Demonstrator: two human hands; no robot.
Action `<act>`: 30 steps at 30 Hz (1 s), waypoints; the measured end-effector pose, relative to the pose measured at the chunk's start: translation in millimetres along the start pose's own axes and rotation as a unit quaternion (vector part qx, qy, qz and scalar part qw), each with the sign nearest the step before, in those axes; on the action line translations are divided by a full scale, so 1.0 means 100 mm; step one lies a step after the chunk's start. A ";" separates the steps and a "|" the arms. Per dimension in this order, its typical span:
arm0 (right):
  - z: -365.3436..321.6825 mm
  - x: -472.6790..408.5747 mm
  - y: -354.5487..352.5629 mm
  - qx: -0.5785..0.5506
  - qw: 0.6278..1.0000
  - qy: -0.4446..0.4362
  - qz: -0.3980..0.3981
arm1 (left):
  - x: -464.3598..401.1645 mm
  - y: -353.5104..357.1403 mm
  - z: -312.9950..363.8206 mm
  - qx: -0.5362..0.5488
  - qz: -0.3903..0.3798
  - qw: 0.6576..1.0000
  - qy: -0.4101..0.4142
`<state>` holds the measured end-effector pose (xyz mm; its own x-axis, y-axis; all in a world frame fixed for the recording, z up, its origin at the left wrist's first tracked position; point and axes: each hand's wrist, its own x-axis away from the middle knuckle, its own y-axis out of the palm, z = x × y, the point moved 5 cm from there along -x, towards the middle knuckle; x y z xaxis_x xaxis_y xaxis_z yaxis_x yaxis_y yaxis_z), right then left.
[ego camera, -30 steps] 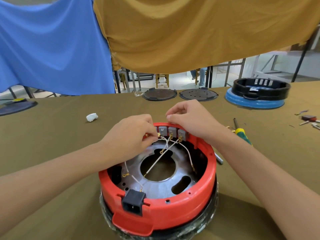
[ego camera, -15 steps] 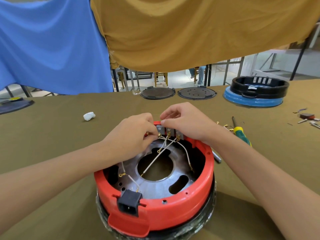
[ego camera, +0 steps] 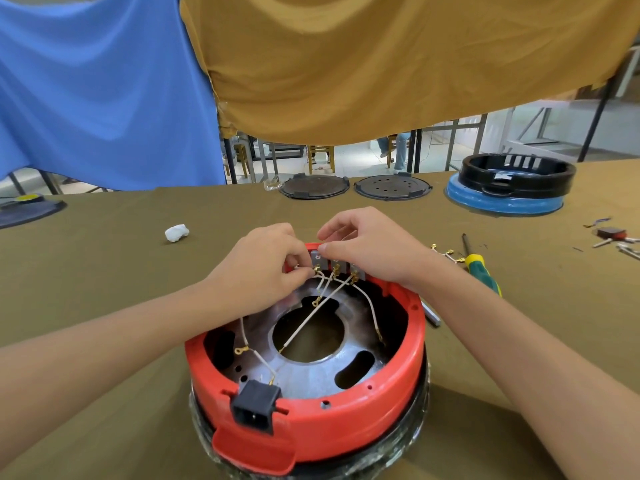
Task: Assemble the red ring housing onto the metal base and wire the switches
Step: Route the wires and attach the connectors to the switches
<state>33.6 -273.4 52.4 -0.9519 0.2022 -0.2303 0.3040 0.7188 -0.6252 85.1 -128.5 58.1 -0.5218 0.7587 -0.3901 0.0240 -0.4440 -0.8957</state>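
The red ring housing point(ego camera: 311, 424) already sits on the metal base point(ego camera: 311, 370), close to the near edge of the tabletop point(ego camera: 104, 271), so the seating looks done and the wiring step is in hand. Three grey switches point(ego camera: 334, 264) line the far inner wall, with white wires point(ego camera: 311, 322) running from them across the base. The left hand point(ego camera: 263, 268) pinches a brass terminal at the leftmost switch, fingers curled tight. The right hand point(ego camera: 370, 247) steadies that switch from above, thumb and forefinger pressed on its top. Next, I judge, the terminal needs a straight, firm push onto its tab while the switch is braced. A black power socket point(ego camera: 255, 408) sits at the near rim; a screwdriver point(ego camera: 479, 266) lies to the right
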 end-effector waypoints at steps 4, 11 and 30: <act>0.00 -0.01 0.02 0.008 1.000 0.004 -0.005 | 0.00 -0.01 0.01 0.015 0.001 1.000 -0.009; 0.01 0.00 0.00 0.024 1.000 0.006 -0.006 | -0.05 0.04 0.00 0.020 0.002 0.999 -0.039; 0.03 -0.02 0.03 0.062 0.998 -0.007 -0.016 | -0.04 0.03 0.02 -0.028 0.012 0.999 -0.033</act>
<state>36.9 -273.6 48.8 -0.9606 0.1705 -0.2196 0.2775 0.6370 -0.7192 85.7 -133.5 57.4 -0.5759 0.7137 -0.3987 0.0837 -0.4336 -0.8972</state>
